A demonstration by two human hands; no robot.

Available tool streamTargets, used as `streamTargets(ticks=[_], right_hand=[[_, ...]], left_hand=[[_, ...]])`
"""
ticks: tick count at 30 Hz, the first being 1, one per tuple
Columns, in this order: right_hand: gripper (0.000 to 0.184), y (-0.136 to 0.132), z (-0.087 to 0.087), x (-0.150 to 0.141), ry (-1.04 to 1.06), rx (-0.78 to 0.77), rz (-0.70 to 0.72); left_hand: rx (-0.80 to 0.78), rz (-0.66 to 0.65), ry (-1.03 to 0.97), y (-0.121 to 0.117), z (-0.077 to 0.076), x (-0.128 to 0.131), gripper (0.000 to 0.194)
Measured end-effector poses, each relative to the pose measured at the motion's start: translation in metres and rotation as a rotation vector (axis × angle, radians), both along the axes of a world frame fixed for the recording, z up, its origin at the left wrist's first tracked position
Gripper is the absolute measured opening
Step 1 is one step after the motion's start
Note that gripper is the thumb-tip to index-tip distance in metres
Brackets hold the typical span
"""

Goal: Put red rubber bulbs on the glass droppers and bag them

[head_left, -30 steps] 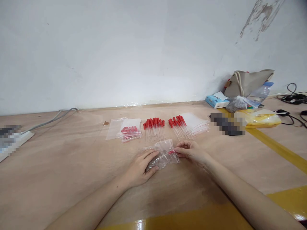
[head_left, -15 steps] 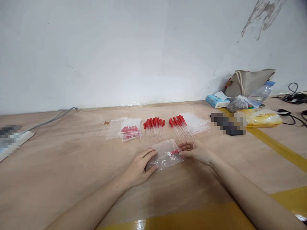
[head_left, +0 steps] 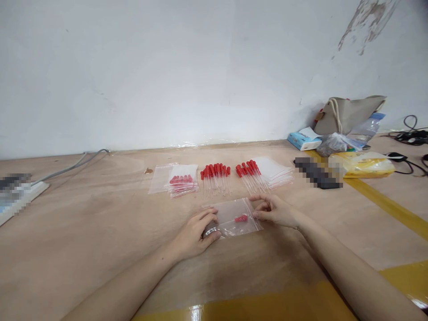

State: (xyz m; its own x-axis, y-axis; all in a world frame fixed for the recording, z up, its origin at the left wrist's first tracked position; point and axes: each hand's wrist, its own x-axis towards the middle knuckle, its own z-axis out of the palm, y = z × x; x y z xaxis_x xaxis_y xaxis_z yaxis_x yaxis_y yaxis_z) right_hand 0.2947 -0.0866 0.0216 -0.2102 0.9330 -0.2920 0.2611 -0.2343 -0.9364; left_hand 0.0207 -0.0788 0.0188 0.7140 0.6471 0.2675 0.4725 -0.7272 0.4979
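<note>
A clear zip-lock bag (head_left: 230, 228) lies flat on the table in front of me. Inside it is a dropper with a red rubber bulb (head_left: 241, 218); its pale tube is hard to see through the plastic. My left hand (head_left: 197, 232) steadies the bag's left end, thumb on the near side and curled fingers on the far side. At the bag's right, zip edge, my right hand (head_left: 274, 211) has thumb and fingers apart, fingertips close to the plastic. Beyond the bag lie two groups of red-bulbed droppers, one in the middle (head_left: 216, 171) and one to the right (head_left: 248, 168).
Filled bags (head_left: 183, 180) are stacked at the back left; flat bags (head_left: 276, 171) lie fanned out at the right. Further right are a dark pixelated object (head_left: 316, 174), a yellow packet (head_left: 368, 166), a blue tissue pack (head_left: 303, 140), a grey bag (head_left: 351, 115) and cables (head_left: 413, 136).
My right fingers have let go of the dropper's red bulb and drawn slightly right. The bulb now lies wholly inside the bag. My left hand has stayed in place.
</note>
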Motion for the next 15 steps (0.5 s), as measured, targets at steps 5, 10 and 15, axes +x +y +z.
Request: streamTargets(ticks=[5,10,15], right_hand=[[0.032,0.021,-0.002,0.007,-0.269,0.224,-0.152],[0.015,0.064,0.001,-0.005,-0.705,0.603,-0.289],[0.026,0.101,0.003,-0.027,-0.921,0.511,-0.382]], left_hand=[[-0.018,-0.022,0.038,0.000,0.003,-0.001,0.024],[0.007,-0.026,0.050,0.001,0.000,-0.001,0.029],[0.029,-0.020,0.056,0.001,-0.002,-0.001,0.030]])
